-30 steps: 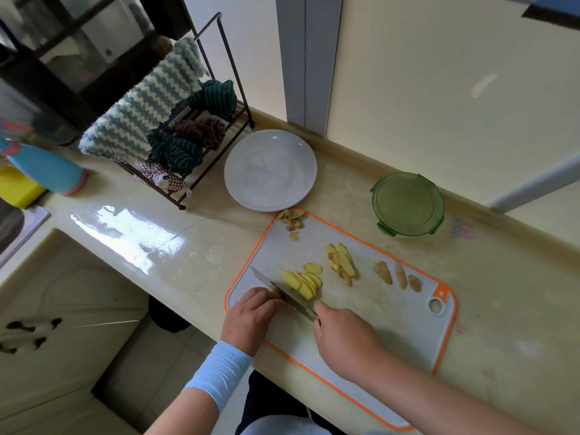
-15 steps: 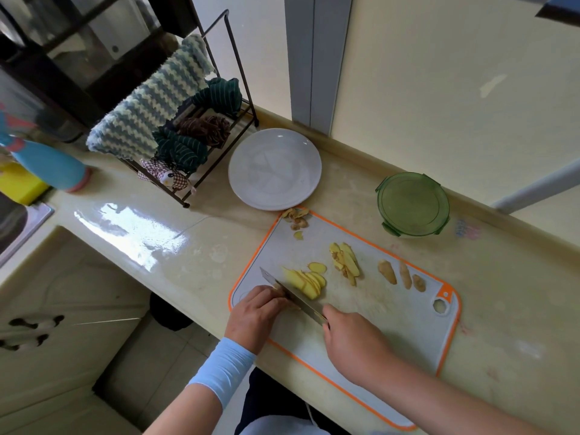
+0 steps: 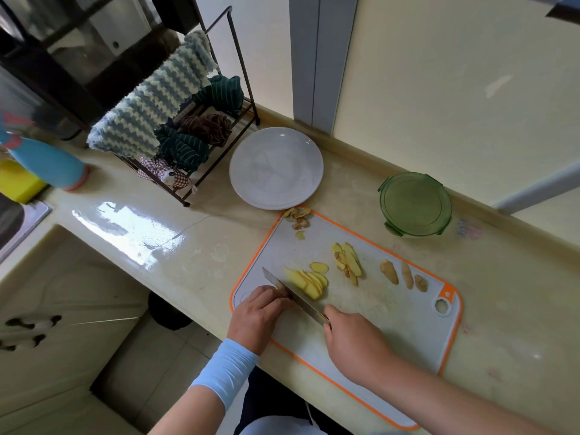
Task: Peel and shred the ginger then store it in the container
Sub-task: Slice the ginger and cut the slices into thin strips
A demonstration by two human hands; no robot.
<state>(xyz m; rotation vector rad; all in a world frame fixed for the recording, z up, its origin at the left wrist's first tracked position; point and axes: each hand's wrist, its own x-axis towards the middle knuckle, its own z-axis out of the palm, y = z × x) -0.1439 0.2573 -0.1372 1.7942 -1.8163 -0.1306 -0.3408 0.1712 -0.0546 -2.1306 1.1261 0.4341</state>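
1. Step in hand is judged to be slicing. Peeling looks mostly done and shredding is not yet begun.
2. A stub [image 3: 278,286] of ginger is pinned to the board [image 3: 392,334] near its left end, under the curled fingers of the left hand [image 3: 255,315]. It is mostly hidden.
3. Left grip: closed down on the stub, knuckles against the blade.
4. Right grip: the right hand [image 3: 354,340] is wrapped round the handle of the knife [image 3: 298,298]. The blade is set slantwise, with the tip pointing away to the left.
5. Cut slices [image 3: 309,282] are fanned just beyond the blade. They are pale yellow, thin and overlapping, and one loose round lies beside them.
6. A second pile [image 3: 346,262] of long slices lies further right, with a few brown edges showing.
7. Three small knobs [image 3: 405,274] are lined up near the board's right end. They look tan, and it cannot be told whether they are peeled.
8. Peel scraps [image 3: 298,216] are heaped at the far-left corner of the board.
9. Next move is judged to be finishing the stub, with the fingertips kept tucked. The slices then need stacking and cutting into fine strips.
10. The container [image 3: 416,204] is green with its lid on. It stands on the counter [image 3: 175,246] just beyond the board and must be opened before storing.
11. A white plate [image 3: 276,167] sits beside the board's far corner, and a rack [image 3: 188,133] with cloths stands to its left.
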